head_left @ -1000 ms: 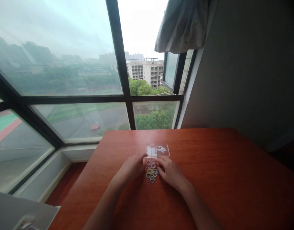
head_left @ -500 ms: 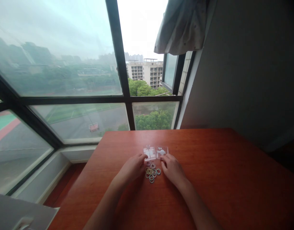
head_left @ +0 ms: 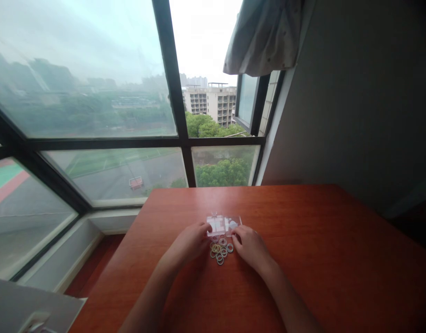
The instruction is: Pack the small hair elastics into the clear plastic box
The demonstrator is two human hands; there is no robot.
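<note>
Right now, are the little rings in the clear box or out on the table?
Out: the rings lie heaped on the table, just in front of the clear box.

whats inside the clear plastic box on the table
The clear box lies open; something white shows through, too small to identify. Both hands cover its near edges. The small rings lie outside it.

The counter (head_left: 303,231) looked like reddish wood veneer, smooth with a soft sheen and a fine grain. Just beyond the fingertips of the left hand (head_left: 190,243) and the right hand (head_left: 251,245) lay a small case (head_left: 222,225) of clear, glossy plastic. Between the two hands sat little hair bands (head_left: 220,249) in pastel colours, seemingly matt rubber or elastic. Far above the right hand hung a curtain (head_left: 265,37) of pale, matt cloth, bunched in soft folds.
</note>
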